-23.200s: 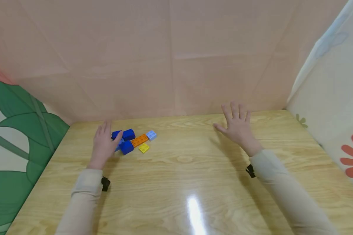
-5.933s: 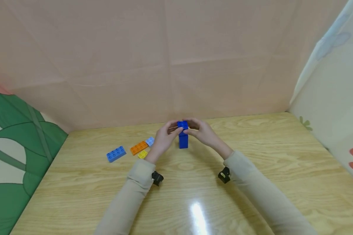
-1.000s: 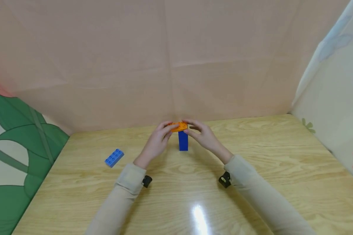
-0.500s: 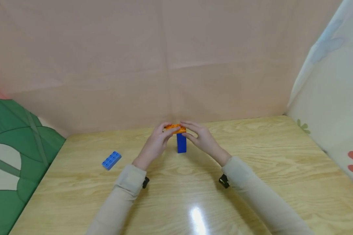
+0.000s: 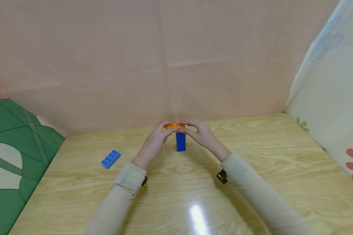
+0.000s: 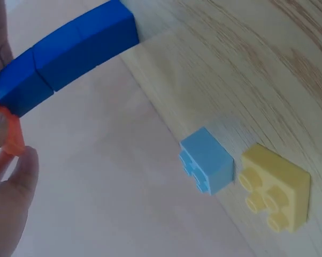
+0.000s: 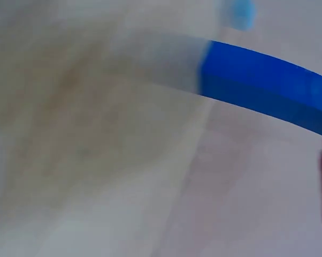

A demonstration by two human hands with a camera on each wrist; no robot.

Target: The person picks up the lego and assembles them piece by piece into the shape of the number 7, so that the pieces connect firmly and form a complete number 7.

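A dark blue brick tower (image 5: 180, 142) stands upright on the wooden table (image 5: 176, 182), near its far edge. An orange flat brick (image 5: 174, 126) lies across the tower's top. My left hand (image 5: 167, 130) pinches its left end and my right hand (image 5: 191, 128) pinches its right end. In the left wrist view the tower (image 6: 70, 53) and the orange brick (image 6: 11, 134) show beside my fingers (image 6: 11, 203). Behind them lie a small light blue brick (image 6: 206, 167) and a yellow brick (image 6: 276, 195). The right wrist view is blurred and shows only the tower (image 7: 262, 88).
A long mid-blue brick (image 5: 110, 159) lies alone on the left of the table. Pink cloth walls stand close behind the tower, with patterned cloth at both sides. The small light blue and yellow bricks are hidden behind my left hand in the head view.
Several seconds ago the orange brick lay on the table; now it sits on the tower. Over the last second both hands stay on it, the right fingers curling a little more.
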